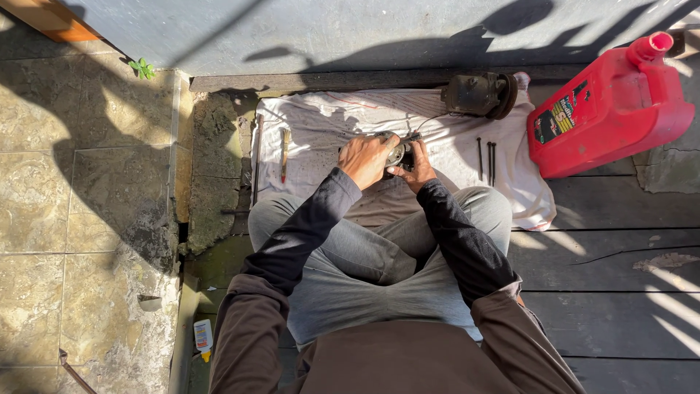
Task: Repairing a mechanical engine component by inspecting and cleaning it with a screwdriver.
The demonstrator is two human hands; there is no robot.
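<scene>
I am working on a small round metal part [397, 153], dark and greasy, held just above the white cloth [321, 120] in front of my knees. To do this well I judge I should keep the part low over the cloth, so anything that drops lands there, and steady it with one hand while the other does the fine work.

My left hand [367, 159] is curled over the top and left side of the part, fingers closed around it in a firm grip. My right hand [417, 169] closes on it from the right, thumb pressing near its middle; whether it pinches something small there I cannot tell.

On the cloth lie a screwdriver [284, 155] to the left, three long bolts [487, 159] to the right, and a dark motor housing [477, 93] at the far edge. A red jug [620, 109] stands just beside the cloth.
</scene>
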